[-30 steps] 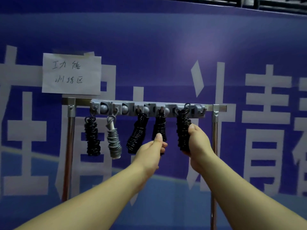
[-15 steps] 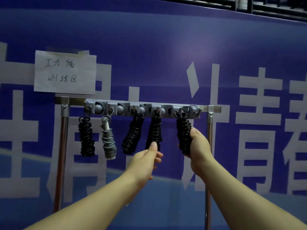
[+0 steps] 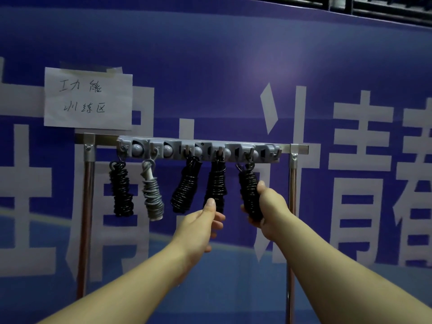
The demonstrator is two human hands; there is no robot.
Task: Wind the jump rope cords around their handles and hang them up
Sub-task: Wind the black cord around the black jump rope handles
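Over the last second the fifth wound rope [image 3: 249, 191] drops from raised at the grey hook rail [image 3: 198, 149] to hanging on a right-end hook, the right hand [image 3: 268, 206] still wrapped around it. The left hand [image 3: 201, 226] stays loosely curled, empty, just below the fourth bundle [image 3: 217, 183]; hanging looks nearly finished, pending release

Your right hand [image 3: 268, 210] has slid lower on the fifth wound jump rope [image 3: 250, 192], from its upper half a second ago to its bottom end, which now sits between your curled fingers and thumb. The bundle's loop has dropped from above the grey hook rail [image 3: 198, 149] to hang below it. Your left hand [image 3: 198, 226] has pulled slightly back from the fourth rope [image 3: 217, 183].
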